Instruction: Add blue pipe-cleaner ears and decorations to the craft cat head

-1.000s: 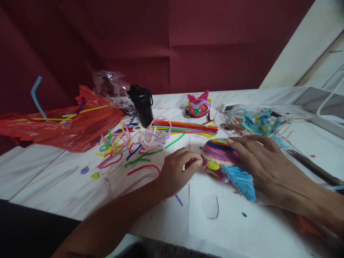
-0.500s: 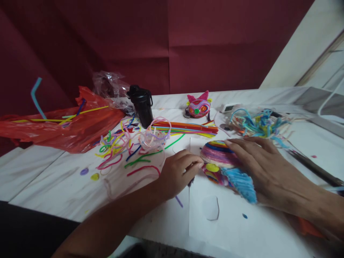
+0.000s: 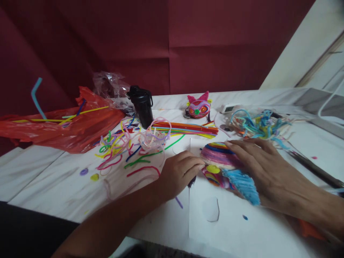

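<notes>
A striped pipe-cleaner animal head (image 3: 219, 156) lies on white paper, with rainbow bands, a yellow disc (image 3: 213, 169) and a fuzzy blue ear (image 3: 244, 186). My right hand (image 3: 264, 168) curves over its right side, fingers resting on the upper surface and thumb hidden. At its left edge, my left hand (image 3: 181, 173) has thumb and fingertips pinched together on the rim. A dark tassel (image 3: 192, 182) shows just below those fingers. A pink-eared pipe-cleaner animal head (image 3: 198, 107) stands at the back.
Loose pipe cleaners (image 3: 118, 145) lie left of centre, before a black shaker bottle (image 3: 141, 107). Behind my hands is a bundle of straight pipe cleaners (image 3: 185, 128). A red plastic bag (image 3: 61, 132) is at left, a blue-yellow pile (image 3: 263, 123) and scissors (image 3: 317, 168) at right.
The animal head and its blue ear have shifted very slightly down and to the right. Both hands keep nearly the same places, and the left fingers look a little more closed.
</notes>
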Demonstrator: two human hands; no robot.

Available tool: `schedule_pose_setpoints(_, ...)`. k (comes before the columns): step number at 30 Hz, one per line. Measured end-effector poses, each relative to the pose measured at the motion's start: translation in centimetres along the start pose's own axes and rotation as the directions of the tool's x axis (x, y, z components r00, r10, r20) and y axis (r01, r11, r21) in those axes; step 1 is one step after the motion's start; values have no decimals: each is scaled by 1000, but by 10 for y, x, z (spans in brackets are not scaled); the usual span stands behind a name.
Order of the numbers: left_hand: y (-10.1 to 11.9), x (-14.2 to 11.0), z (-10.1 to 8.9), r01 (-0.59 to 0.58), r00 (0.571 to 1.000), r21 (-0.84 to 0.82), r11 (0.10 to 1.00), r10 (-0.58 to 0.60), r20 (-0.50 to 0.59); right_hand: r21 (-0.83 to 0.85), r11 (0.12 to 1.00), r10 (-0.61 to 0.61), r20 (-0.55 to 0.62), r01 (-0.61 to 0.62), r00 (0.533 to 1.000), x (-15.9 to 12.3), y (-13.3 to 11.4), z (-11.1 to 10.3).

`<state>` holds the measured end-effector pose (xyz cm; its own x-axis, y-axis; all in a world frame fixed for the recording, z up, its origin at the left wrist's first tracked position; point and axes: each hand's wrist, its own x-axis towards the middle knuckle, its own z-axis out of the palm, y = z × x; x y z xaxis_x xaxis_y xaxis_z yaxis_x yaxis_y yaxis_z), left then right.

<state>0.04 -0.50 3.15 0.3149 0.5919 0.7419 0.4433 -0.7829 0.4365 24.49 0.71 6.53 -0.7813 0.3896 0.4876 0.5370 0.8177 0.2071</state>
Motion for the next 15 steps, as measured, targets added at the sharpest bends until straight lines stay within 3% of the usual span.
schedule_pose_setpoints(15,2,2,-2,-68,998,3,998,68,-3,51,998,-26,-73,30,997,0,0,0)
